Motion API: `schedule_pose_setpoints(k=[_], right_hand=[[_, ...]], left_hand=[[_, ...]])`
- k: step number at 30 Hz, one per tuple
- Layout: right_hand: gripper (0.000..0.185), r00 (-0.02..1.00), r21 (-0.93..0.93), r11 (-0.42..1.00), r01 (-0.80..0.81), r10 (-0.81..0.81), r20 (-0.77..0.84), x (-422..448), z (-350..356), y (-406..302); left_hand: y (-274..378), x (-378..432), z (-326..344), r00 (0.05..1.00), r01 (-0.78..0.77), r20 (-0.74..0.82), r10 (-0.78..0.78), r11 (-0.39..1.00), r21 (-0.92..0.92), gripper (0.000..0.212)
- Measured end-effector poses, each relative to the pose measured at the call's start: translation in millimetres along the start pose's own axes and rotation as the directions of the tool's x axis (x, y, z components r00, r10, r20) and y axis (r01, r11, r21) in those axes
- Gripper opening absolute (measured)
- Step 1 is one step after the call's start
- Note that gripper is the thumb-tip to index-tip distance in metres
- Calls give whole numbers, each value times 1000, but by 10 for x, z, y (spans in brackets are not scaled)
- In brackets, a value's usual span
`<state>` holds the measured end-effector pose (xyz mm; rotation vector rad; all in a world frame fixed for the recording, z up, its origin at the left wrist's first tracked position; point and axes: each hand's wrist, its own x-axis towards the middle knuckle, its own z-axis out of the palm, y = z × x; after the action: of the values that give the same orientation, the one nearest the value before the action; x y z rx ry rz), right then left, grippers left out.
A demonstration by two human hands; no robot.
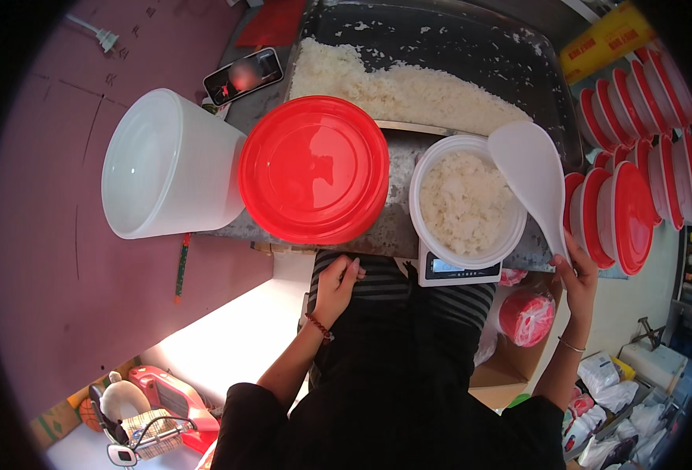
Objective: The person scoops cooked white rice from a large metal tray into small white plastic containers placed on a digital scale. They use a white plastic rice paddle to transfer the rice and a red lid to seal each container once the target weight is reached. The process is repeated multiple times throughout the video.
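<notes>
My right hand (578, 267) grips the handle of a white plastic rice paddle (528, 170), whose broad blade lies over the right rim of a white bowl (415, 194). Cooked rice (463, 202) fills much of that bowl, which sits on a digital kitchen scale (460, 276) with a lit display. Near my lap, my left hand (339, 285) hangs with fingers curled in, holding nothing that I can see. Just beyond it is a stack of red plastic lids (314, 170). To their left, a stack of translucent white bowls (173, 167) lies on its side.
A large metal tray (451, 41) behind the bowl holds a bank of rice (393, 88). Lidded containers (633, 217) are piled at the right. A smartphone (243, 76) leans at the back left. Below the table, a cardboard box (501, 376) holds wrapped red lids (528, 317).
</notes>
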<state>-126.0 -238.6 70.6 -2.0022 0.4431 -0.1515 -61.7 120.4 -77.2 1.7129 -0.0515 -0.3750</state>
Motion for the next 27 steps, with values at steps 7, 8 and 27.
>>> schedule_pose_setpoints(k=[7,8,27], right_hand=[[36,989,-93,988,124,-130,-65,-39,34,12],[35,986,-109,984,141,-149,-69,-48,53,-3],[34,973,-236,947,216,-229,-28,8,90,-27]], left_hand=[[-20,9,-2,1000,7,6,-7,1000,8,22],[-19,5,-5,1000,11,6,-11,1000,10,21],[-30,19,7,1000,-4,2,4,1000,24,11]])
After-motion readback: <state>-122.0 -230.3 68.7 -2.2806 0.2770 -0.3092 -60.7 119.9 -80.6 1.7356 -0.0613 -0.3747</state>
